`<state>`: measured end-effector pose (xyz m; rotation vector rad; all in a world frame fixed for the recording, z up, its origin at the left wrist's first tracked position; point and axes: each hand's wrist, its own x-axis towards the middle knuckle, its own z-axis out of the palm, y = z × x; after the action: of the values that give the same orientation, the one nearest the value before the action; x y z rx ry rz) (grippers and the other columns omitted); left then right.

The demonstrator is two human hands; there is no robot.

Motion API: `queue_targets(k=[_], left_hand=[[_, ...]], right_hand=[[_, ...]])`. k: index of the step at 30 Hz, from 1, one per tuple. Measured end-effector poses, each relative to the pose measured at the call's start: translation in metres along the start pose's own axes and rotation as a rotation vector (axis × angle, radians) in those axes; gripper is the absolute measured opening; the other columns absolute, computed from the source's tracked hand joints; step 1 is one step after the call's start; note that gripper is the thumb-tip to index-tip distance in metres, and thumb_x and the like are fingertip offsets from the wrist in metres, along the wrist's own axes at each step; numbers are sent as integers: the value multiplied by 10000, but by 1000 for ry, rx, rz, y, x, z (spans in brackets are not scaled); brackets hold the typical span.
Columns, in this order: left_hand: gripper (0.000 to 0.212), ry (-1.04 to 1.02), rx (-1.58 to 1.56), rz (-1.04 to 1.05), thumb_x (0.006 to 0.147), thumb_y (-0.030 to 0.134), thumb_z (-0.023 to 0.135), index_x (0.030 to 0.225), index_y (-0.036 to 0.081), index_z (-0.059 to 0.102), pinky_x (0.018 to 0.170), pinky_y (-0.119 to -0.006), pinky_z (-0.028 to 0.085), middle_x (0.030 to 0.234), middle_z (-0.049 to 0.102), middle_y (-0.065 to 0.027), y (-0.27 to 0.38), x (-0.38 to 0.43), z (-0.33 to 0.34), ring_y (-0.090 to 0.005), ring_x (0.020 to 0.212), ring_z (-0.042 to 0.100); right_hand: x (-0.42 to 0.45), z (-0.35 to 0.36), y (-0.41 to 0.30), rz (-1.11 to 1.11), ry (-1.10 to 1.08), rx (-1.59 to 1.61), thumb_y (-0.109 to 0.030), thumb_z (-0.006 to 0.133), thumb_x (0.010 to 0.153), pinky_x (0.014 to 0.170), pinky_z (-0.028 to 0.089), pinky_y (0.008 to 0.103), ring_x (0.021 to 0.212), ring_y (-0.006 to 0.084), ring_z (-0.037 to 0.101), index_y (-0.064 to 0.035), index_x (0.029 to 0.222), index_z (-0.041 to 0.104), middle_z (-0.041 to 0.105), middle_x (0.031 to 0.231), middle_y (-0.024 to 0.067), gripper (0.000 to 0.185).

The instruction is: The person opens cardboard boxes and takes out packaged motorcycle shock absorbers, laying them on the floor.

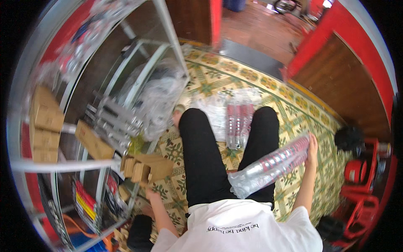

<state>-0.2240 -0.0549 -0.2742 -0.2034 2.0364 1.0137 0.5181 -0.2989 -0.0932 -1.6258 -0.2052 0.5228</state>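
Note:
My right hand (311,148) grips the upper end of a clear plastic-wrapped package (270,167) of red coil-spring shock absorbers, slanting across my right thigh. My left hand (151,192) is at the lower edge of some long cardboard boxes (157,165) beside the shelving; its fingers are mostly hidden, so its hold is unclear. Between my knees, more plastic-wrapped red coil-spring shock absorbers (238,126) lie side by side on the patterned tile floor, beside white plastic wrapping (211,110).
A glass-and-metal display shelf (171,34) at left holds wrapped metal parts (116,121), clear bags (160,91) and cardboard boxes (47,113). Red plastic furniture (362,204) stands at right. A dark-trousered leg (140,231) is at lower left. A doorway lies ahead.

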Motion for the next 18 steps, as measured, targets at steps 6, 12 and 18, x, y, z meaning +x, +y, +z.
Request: queue_targets(k=[6,12,18], left_hand=[[216,-222,-232,714,880,98,466,1089,46,480,810,-343,435,1027,519,-71,46,-184,64,-185,900,500],[236,-1165,466,1139,831,58,538,1066,34,547,674,-259,475,850,535,-48,-21,-394,153,-126,737,536],[828,-1804,1372,1111,784,388,710,1396,17,293,784,-372,507,1107,541,-153,-109,-495,148,-232,964,592]], right_hand=[[4,33,-33,-98,-47,-158,-212,564,924,768,439,237,897,92,540,-40,1121,604,606,994,9,264],[22,53,-33,-135,-194,-89,-178,604,900,755,441,232,815,79,556,50,994,662,658,897,22,253],[9,28,-24,-136,-120,-144,-193,596,905,667,433,231,727,71,541,47,961,672,645,809,-1,258]])
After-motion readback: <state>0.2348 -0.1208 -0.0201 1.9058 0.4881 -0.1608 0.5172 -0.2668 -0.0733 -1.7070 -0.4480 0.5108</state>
